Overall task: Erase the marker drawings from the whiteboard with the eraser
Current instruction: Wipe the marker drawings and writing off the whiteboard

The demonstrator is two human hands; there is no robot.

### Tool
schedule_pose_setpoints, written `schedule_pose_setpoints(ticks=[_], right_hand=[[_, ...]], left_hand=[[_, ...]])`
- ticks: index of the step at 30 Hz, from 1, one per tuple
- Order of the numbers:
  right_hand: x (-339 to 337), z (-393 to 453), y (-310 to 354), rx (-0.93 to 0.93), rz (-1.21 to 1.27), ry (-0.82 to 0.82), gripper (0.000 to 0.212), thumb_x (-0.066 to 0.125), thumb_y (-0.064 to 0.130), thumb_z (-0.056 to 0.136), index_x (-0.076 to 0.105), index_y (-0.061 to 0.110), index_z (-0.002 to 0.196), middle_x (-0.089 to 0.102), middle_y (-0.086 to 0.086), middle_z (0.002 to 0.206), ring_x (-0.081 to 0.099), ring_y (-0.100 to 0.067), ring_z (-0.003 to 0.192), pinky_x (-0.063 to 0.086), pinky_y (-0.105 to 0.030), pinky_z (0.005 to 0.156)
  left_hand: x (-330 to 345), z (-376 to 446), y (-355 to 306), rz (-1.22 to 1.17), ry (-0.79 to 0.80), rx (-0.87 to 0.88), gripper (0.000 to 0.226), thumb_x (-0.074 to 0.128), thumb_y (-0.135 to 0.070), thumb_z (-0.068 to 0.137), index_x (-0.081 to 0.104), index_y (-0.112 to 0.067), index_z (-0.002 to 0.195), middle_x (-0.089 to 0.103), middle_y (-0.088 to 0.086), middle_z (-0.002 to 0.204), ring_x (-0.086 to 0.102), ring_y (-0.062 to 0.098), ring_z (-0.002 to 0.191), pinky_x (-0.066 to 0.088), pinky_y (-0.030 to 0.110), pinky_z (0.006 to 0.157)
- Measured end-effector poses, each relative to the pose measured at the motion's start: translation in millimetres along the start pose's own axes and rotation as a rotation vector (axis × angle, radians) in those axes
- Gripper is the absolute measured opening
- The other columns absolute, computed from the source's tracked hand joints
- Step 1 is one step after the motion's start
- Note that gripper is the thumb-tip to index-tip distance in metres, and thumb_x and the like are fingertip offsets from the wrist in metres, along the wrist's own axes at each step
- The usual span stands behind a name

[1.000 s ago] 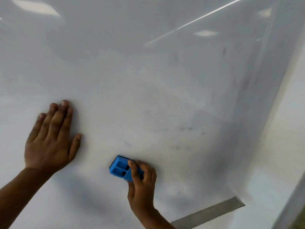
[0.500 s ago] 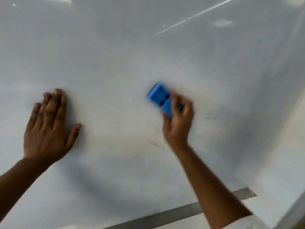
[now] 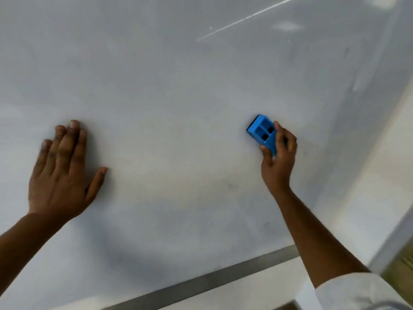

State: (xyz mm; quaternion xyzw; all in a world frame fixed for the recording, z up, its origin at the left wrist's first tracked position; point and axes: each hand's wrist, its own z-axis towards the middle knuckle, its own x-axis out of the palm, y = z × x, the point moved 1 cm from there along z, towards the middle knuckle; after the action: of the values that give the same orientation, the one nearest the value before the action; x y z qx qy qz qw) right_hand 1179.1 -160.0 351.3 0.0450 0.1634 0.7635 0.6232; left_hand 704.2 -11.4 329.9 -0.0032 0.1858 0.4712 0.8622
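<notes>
**Eraser sweeps right as board nears clean**

A person's right hand [image 3: 278,153] grips the blue eraser [image 3: 262,133], fingers and thumb wrapped round its lower end, pad side pressed flat to the whiteboard [image 3: 178,74]. Left hand [image 3: 61,173] lies open w/ fingers spread, palm on the board, holding nothing, well left of the eraser.

What changed: 1 s ago the eraser sat low on the board, near the metal frame [image 3: 201,285] and not far right of the left hand. 0.5 s ago it had climbed up and to the right. Now it is further right again, approx. level w/ the left hand's fingertips and close to the board's right edge. Left hand has not shifted on the board throughout.

Meaning for the task: the stroke has run bottom-to-top then across, so the middle area appears covered. No bold drawing is left in view; only faint grey smudges show, 1 below and left of the eraser [image 3: 230,185] and thin traces just right of it [image 3: 312,144]. Judged from this, the job looks mostly done, w/ ghost marks near the right edge prob. the next target. Motion blur makes finer marks hard to confirm.
</notes>
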Motion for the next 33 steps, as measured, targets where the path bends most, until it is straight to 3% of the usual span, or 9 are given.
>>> schedule_pose_setpoints(ticks=[5, 7, 10, 13, 18, 25, 27, 31, 33], right_hand=[[30, -87, 22, 0.247, 0.028, -0.092, 0.054, 0.056, 0.029, 0.104, 0.048, -0.001, 0.149, 0.047, -0.023, 0.142, 0.051, -0.036, 0.133, 0.049, -0.055, 0.107], [54, -166, 58, 0.252, 0.035, 0.061, 0.056, 0.061, 0.023, 0.099, 0.047, 0.01, 0.152, 0.043, -0.009, 0.144, 0.053, -0.034, 0.13, 0.052, -0.055, 0.103], [77, -254, 105, 0.221, 0.057, 0.367, 0.091, 0.074, 0.002, 0.087, 0.034, 0.049, 0.154, 0.035, 0.018, 0.143, 0.051, -0.028, 0.132, 0.054, -0.048, 0.105], [65, -249, 99, 0.076, 0.095, 0.517, 0.095, 0.071, -0.002, 0.086, 0.031, 0.052, 0.154, 0.046, 0.005, 0.139, 0.049, -0.031, 0.131, 0.052, -0.05, 0.106], [20, -146, 17, 0.457, 0.076, 0.069, 0.065, 0.071, 0.006, 0.095, 0.042, 0.005, 0.153, 0.041, -0.026, 0.138, 0.051, -0.038, 0.129, 0.051, -0.05, 0.108], [40, -167, 34, 0.571, 0.146, -0.041, 0.069, 0.07, 0.004, 0.095, 0.037, 0.001, 0.155, 0.041, -0.03, 0.133, 0.048, -0.023, 0.127, 0.04, -0.006, 0.106], [56, -194, 59, 0.656, 0.171, -0.041, 0.07, 0.07, 0.004, 0.095, 0.036, 0.005, 0.156, 0.042, -0.028, 0.132, 0.047, -0.017, 0.125, 0.043, -0.009, 0.104], [91, -241, 129, 0.86, 0.254, -0.043, 0.073, 0.07, 0.009, 0.096, 0.032, 0.008, 0.158, 0.042, -0.021, 0.13, 0.051, -0.02, 0.122, 0.052, -0.038, 0.104], [112, -249, 169, 0.929, 0.288, -0.083, 0.073, 0.07, 0.013, 0.097, 0.032, 0.011, 0.159, 0.042, -0.017, 0.129, 0.053, -0.021, 0.121, 0.054, -0.038, 0.101]], left_hand=[[3, -31, 3, 0.009, 0.005, -0.002, 0.083, 0.041, -0.046, 0.108, 0.015, 0.001, 0.171, 0.005, 0.013, 0.182, 0.004, 0.031, 0.169, 0.002, 0.045, 0.137], [8, -35, 0, 0.036, -0.02, -0.025, 0.08, 0.04, -0.043, 0.109, 0.016, 0.001, 0.171, 0.005, 0.012, 0.182, 0.004, 0.031, 0.169, 0.004, 0.046, 0.137], [12, -34, 4, 0.055, -0.055, 0.002, 0.078, 0.042, -0.042, 0.11, 0.019, 0.001, 0.17, 0.007, 0.012, 0.182, 0.008, 0.031, 0.169, 0.007, 0.046, 0.137], [12, -38, 9, 0.09, -0.07, 0.035, 0.078, 0.044, -0.042, 0.109, 0.022, 0.002, 0.17, 0.01, 0.013, 0.181, 0.01, 0.032, 0.169, 0.008, 0.046, 0.137], [13, -38, 11, 0.121, -0.075, 0.044, 0.078, 0.044, -0.042, 0.109, 0.023, 0.004, 0.169, 0.01, 0.014, 0.181, 0.01, 0.033, 0.169, 0.008, 0.046, 0.138], [14, -38, 3, 0.148, -0.078, 0.033, 0.078, 0.042, -0.04, 0.109, 0.019, 0.003, 0.17, 0.003, 0.011, 0.181, 0.004, 0.032, 0.169, 0.008, 0.046, 0.138], [12, -38, 4, 0.143, -0.07, 0.044, 0.078, 0.041, -0.04, 0.109, 0.016, 0.001, 0.171, 0.001, 0.01, 0.182, 0.003, 0.031, 0.169, 0.007, 0.045, 0.138], [6, -38, 10, 0.064, -0.044, 0.117, 0.079, 0.044, -0.04, 0.11, 0.013, -0.002, 0.171, -0.001, 0.008, 0.182, 0.002, 0.028, 0.169, 0.006, 0.044, 0.138], [-2, -43, 27, 0.002, -0.014, 0.153, 0.079, 0.048, -0.039, 0.111, 0.013, -0.002, 0.172, 0.0, 0.007, 0.182, 0.004, 0.026, 0.169, 0.008, 0.043, 0.138]])
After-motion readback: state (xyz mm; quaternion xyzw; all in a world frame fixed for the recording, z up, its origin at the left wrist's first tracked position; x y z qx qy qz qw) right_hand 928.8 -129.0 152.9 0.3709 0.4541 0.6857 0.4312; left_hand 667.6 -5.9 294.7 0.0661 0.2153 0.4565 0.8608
